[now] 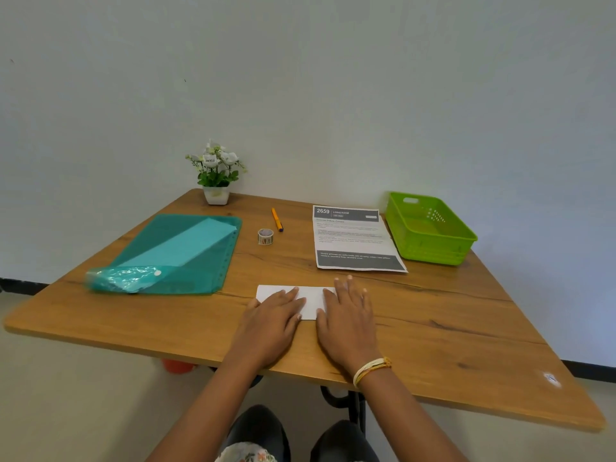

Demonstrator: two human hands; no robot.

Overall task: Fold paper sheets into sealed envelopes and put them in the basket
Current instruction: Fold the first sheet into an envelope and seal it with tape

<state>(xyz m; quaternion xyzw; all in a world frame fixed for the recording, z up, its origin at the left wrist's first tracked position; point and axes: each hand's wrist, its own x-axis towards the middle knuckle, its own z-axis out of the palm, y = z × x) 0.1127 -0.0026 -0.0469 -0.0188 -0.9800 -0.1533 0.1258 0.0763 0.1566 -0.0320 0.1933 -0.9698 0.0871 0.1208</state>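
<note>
I see left hand (273, 315) and right hand (348, 316) flat, fingers straight, pressing folded paper (311, 303) onto table (450, 328) near front edge; green basket (430, 228) far right.

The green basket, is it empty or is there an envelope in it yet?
Empty: the green basket shows only its bare floor and walls.

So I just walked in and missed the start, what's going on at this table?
A person is pressing both hands flat on a folded white paper near the front of the wooden table, left hand and right hand side by side. The green basket at the far right holds no envelopes yet. A tape roll, a pen and a printed sheet lie beyond the hands.
</note>
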